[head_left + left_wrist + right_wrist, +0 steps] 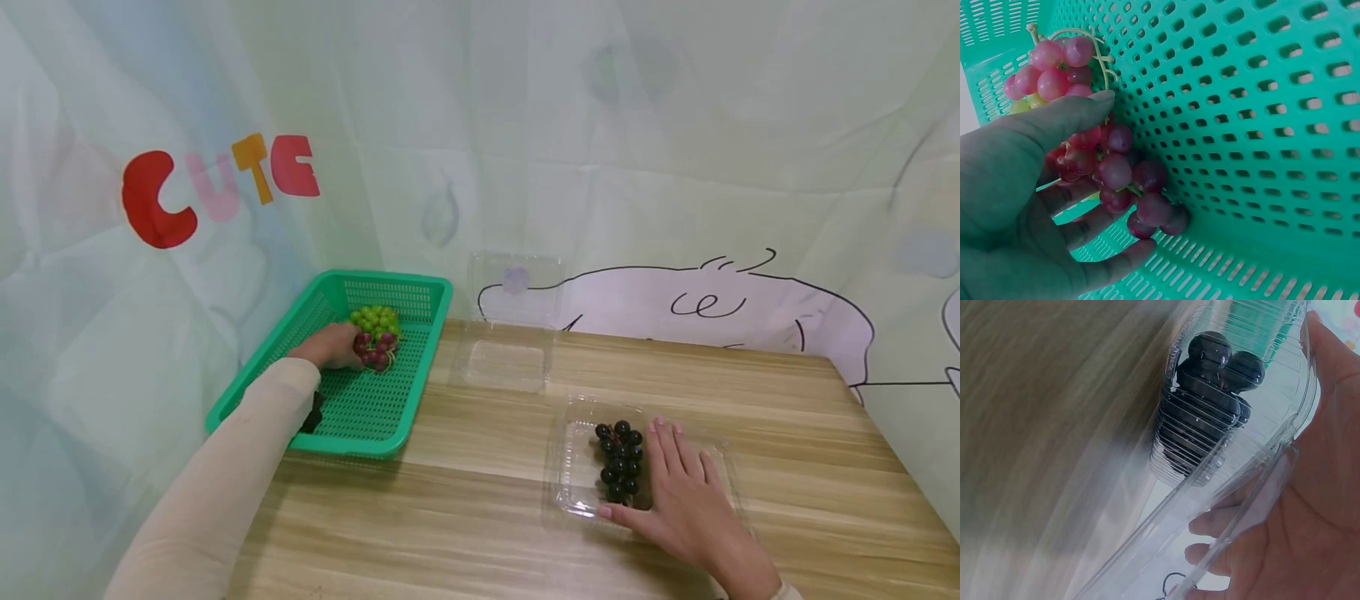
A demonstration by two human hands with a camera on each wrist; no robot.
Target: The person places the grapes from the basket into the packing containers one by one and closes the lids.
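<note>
Head view. Left hand (330, 346) reaches down into a green basket (371, 408) standing on the table (465, 517). It meets a bunch of red grapes (377, 353) on the basket floor; green grapes (375, 320) lie just beyond, near the far wall. A dark item, partly hidden by the left sleeve (262, 417), cannot be identified. Right hand (682, 508) rests palm down over an open clear box (579, 467), fingers straight and a little spread, thumb apart at the near edge. Black grapes (620, 461) lie inside, just beside the fingers. A second clear box (504, 362) stands open farther back, lid upright near the printed cloth (450, 83).

Left wrist view. Left grip clamped on the red grapes: thumb across the top, fingers curled underneath. Bunch lies close to the perforated basket wall, paler stem (1105, 69) showing above the thumb. A little of the green grapes shows behind.

Right wrist view. Black grapes sit within the ribbed clear box, seen through its side. Lid stands between this camera and some fingertips. Right grip is spread, thumb and fingers well apart.
</note>
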